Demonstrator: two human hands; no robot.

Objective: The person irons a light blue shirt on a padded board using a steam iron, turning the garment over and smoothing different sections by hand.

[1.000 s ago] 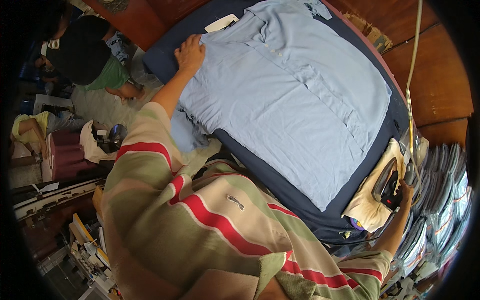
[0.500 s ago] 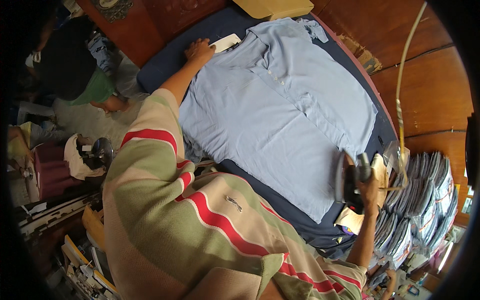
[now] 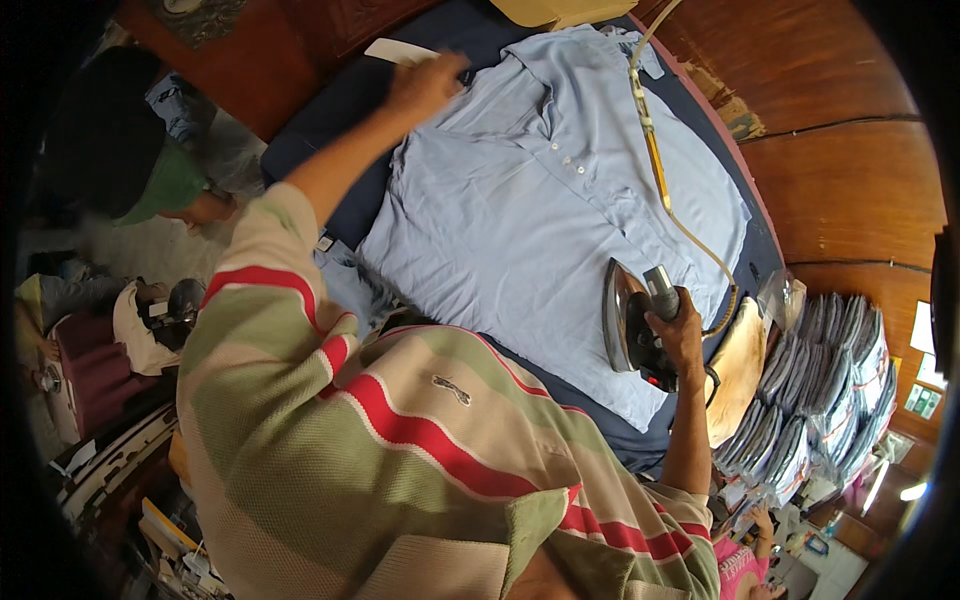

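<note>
Shirt (image 3: 500,190), light blue and short-sleeved, with pale buttons down its placket, lies spread front up on a navy board (image 3: 320,125); soft creases cross the body, and its neckline gapes open. Near its hem, the right hand (image 3: 682,335) is wrapped around the handle of an iron (image 3: 630,325); whether the sole touches the fabric, I cannot tell. By the neckline, beside a white card (image 3: 390,50), the left hand (image 3: 425,88) is blurred; I cannot tell how open it is or whether it grips anything. Rightward, past a cream cloth (image 3: 738,360), clear plastic bags (image 3: 848,425) hold folded garments (image 3: 795,350), piled in stacks.
</note>
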